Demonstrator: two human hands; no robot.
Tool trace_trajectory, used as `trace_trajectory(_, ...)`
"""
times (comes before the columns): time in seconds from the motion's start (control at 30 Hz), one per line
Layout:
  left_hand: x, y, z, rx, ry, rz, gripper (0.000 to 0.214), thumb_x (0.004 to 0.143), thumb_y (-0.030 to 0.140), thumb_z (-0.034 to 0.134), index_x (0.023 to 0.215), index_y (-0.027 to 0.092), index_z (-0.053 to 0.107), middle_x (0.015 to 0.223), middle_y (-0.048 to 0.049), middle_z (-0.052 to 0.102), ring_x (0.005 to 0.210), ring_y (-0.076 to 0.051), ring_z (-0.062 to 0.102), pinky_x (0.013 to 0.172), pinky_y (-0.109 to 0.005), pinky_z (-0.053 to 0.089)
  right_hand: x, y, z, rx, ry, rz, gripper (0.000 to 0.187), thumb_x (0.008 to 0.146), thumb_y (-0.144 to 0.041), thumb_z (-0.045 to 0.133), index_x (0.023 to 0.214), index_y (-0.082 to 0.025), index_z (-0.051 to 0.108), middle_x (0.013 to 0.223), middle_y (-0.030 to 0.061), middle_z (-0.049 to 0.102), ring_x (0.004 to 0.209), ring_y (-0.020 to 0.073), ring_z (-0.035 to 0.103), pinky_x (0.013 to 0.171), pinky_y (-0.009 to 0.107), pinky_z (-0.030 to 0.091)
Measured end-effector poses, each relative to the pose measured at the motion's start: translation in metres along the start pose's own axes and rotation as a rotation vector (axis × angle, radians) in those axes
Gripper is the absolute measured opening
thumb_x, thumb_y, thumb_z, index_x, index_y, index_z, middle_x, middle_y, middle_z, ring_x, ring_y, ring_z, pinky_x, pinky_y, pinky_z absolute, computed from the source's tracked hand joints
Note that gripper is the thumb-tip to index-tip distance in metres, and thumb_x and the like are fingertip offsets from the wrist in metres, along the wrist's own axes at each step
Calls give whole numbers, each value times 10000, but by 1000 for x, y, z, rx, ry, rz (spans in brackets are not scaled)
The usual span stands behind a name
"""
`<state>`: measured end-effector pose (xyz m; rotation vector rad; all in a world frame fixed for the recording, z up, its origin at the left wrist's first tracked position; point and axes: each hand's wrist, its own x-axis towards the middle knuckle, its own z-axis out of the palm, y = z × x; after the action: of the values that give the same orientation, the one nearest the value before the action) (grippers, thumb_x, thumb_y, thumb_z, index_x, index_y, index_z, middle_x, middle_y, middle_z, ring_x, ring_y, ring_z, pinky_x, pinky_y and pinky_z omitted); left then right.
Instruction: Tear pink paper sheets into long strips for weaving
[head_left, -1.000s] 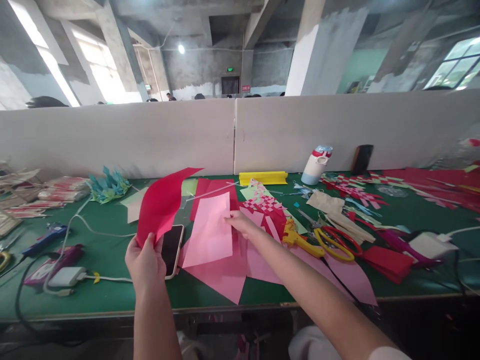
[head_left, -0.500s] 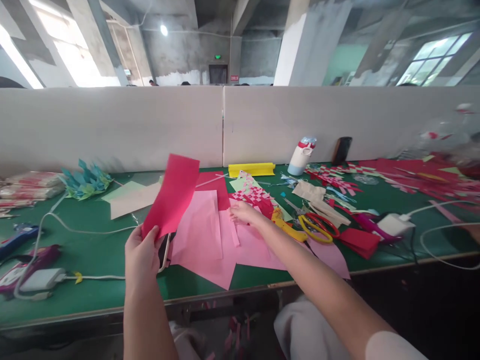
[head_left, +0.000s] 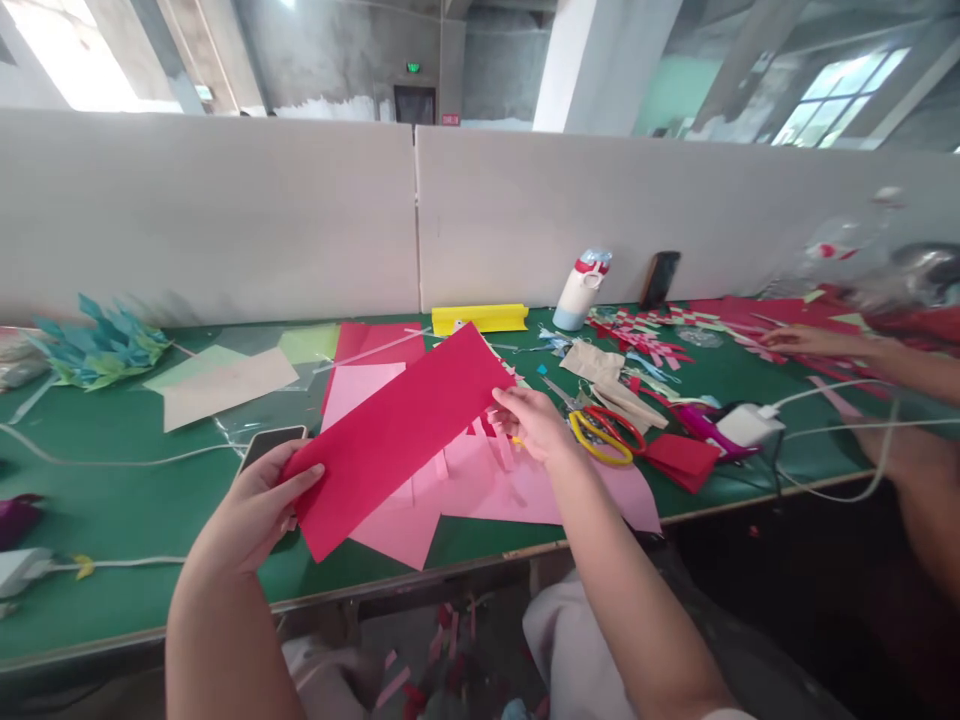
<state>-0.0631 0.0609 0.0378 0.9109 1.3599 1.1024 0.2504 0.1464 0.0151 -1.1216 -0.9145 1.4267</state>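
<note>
A long red sheet of paper (head_left: 405,440) is stretched slantwise above the table, its right end higher. My left hand (head_left: 259,500) grips its lower left end, thumb on top. At the upper right end, the fingers of my right hand (head_left: 532,420) pinch the edge. Beneath the sheet lie pink papers (head_left: 397,535), partly covered by it. Pink strips (head_left: 501,452) are just below my right hand. A phone (head_left: 274,438) lies behind my left hand, half hidden.
Yellow-handled scissors (head_left: 600,440) and folded red paper (head_left: 681,460) lie to the right. A bottle (head_left: 581,290) and a dark phone (head_left: 660,280) stand near the partition (head_left: 300,220). Teal paper leaves (head_left: 101,345) sit left. Another person's hand (head_left: 802,340) reaches in at right.
The red sheet has swung down from nearly upright to a slant across the pink papers. My right hand has left the pink strip and taken the sheet's far end. The view has shifted.
</note>
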Motion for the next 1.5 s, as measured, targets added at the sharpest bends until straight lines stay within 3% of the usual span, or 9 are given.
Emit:
trace_trajectory(0.17,5,-3,0,92,6,-22,503,592,375,800,1031,187,641,788,-54,685,507,-123,593,337,-148,358,-12,2,-23,-28,12,-6,289,591,-355,805,648,-128,635,609,24,669,481,71,574,422,151,440)
trace_trajectory(0.43,13,-7,11,125,-24,-33,419,605,335,795,987,204,683,703,-28,678,464,-106,563,389,-184,434,-20,1,-39,-27,60,-1,305,538,-364,826,633,-133,651,606,30,671,490,91,586,460,186,503)
trace_trajectory(0.63,13,-7,17,107,-58,-21,436,612,354,788,998,188,671,901,-88,701,727,-222,677,530,-288,559,-23,1,-44,-21,92,11,301,530,-348,834,631,-137,645,599,20,662,493,91,589,468,193,526)
trace_trajectory(0.83,13,-8,18,110,-75,-7,445,616,358,784,1004,174,666,941,-104,696,754,-232,677,553,-307,568,-23,3,-45,-13,105,8,299,520,-342,840,646,-143,656,601,24,666,491,97,593,465,201,531)
trace_trajectory(1.5,12,-5,12,121,-123,-104,533,642,373,785,1139,268,626,1010,-58,717,762,-201,673,606,-270,556,-26,9,-49,-41,-106,-29,254,566,-241,821,751,-126,689,661,15,671,569,99,598,554,227,490)
